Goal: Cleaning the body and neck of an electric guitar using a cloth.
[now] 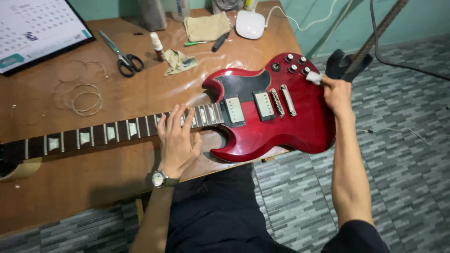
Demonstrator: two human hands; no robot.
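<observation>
Head view looks down on a red electric guitar (281, 117) lying face up across a wooden worktop (117, 173). Its long axis runs left to right through the middle of the frame: the neck points to the left edge, while the body sits right of centre and overhangs the worktop's right end. The left hand (177, 140) lies flat and open on the fretboard, fingers spread, just left of the body. The right hand (335, 91) is closed on a small white cloth (314, 77), pressed to the body's upper right edge beside the control knobs (293, 63). Scissors (123, 56) and coiled strings (84, 98) lie in the upper left.
</observation>
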